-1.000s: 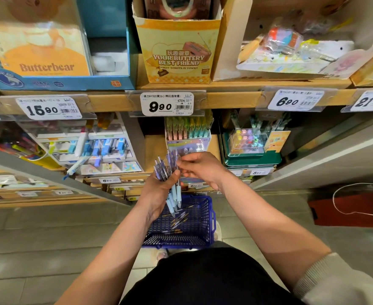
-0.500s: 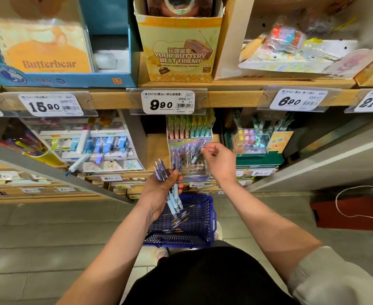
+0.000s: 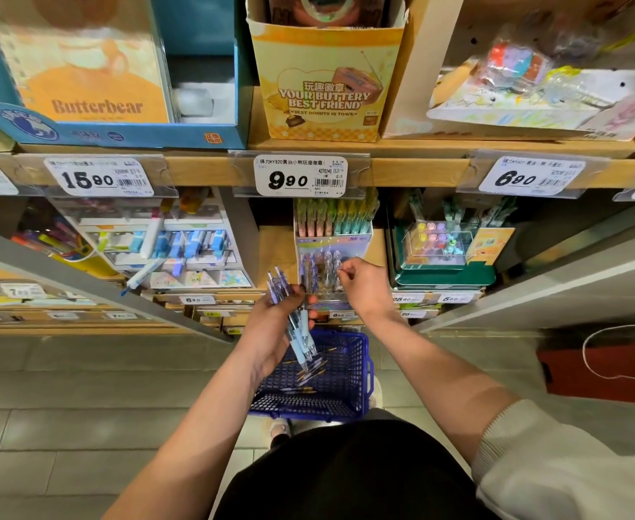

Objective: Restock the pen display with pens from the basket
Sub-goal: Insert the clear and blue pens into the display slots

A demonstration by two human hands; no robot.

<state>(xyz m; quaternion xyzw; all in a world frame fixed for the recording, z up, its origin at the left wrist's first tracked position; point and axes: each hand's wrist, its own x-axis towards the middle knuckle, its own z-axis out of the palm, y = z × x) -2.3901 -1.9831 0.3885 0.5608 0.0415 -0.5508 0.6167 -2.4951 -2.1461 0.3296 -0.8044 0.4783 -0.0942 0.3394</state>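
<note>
A blue plastic basket [image 3: 349,384] sits on the floor below the shelf, with a few loose pens [image 3: 308,377] in it. My left hand [image 3: 270,332] is closed around a bundle of purple-and-blue pens [image 3: 289,305], held above the basket. The pen display [image 3: 319,273] is a small clear holder on the lower shelf with several purple pens standing in it. My right hand [image 3: 364,290] is at the display's right side, its fingertips pinched on the top of a pen standing there.
A wooden upper shelf [image 3: 203,170] with price tags overhangs the display. A white eraser rack [image 3: 180,249] stands to the left and a green marker stand [image 3: 443,268] to the right. A red bag [image 3: 601,373] lies on the tiled floor at the right.
My right hand left the bundle in my left hand, carried a pen up to the display, and now pinches a pen there. The left hand has barely moved.
</note>
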